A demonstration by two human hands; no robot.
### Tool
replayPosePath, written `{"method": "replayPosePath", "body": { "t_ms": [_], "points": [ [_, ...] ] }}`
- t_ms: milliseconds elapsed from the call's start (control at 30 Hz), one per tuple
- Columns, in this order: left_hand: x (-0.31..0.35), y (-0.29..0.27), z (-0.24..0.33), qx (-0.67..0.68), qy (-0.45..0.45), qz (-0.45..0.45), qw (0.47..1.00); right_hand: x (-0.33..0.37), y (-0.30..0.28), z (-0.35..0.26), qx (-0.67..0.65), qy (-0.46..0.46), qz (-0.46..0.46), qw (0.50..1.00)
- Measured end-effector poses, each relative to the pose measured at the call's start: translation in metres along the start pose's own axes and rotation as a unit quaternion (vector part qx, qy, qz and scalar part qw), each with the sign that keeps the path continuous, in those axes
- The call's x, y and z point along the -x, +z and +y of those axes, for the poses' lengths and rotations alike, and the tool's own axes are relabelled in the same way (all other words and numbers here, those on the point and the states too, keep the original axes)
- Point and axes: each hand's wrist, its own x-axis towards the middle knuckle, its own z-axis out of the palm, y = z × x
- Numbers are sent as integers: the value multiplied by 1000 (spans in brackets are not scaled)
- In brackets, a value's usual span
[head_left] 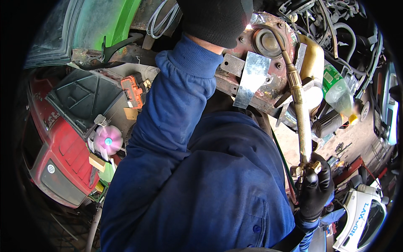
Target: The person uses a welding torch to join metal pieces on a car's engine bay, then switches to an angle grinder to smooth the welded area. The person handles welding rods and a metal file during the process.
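Note:
My right hand (315,191), in a black glove, is closed at the valve end of a brass gas torch (302,122), beside its knobs (314,167). The torch points up and away, its thin bent tip over a round mount (268,42) on a rusty red panel (278,82). No flame can be made out. Against that panel's near side lies a shiny bent metal strip (253,75). My left hand (220,21), also black-gloved, reaches to the top edge, left of the mount. Its fingers are cut off or hidden, so what it touches does not show.
Right of the panel sit a yellowish reservoir (312,56), a green-labelled plastic bottle (336,86) and engine hoses (350,40). A green body panel (121,25) and coiled wire (161,19) are at upper left. Lower left, a pink-bladed fan (108,145) stands beside a red vehicle (63,155).

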Motion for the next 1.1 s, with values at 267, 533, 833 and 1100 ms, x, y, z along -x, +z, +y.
{"method": "replayPosePath", "body": {
  "t_ms": [267, 533, 833, 1100],
  "points": [
    [-3, -1, 1, -55, 20, 0, 998, 1, 0, 2, 8, -4, 7, 1000],
    [6, 10, 15, -12, -16, 15, 1000, 0, 1, -3, 11, -1, 0, 1000],
    [0, 4, 6, -4, -11, 11, 1000, 0, 0, -2, 8, -3, -2, 1000],
    [5, 13, 20, -37, -19, 12, 999, 0, 0, 5, 54, -17, 14, 998]
  ]
}}
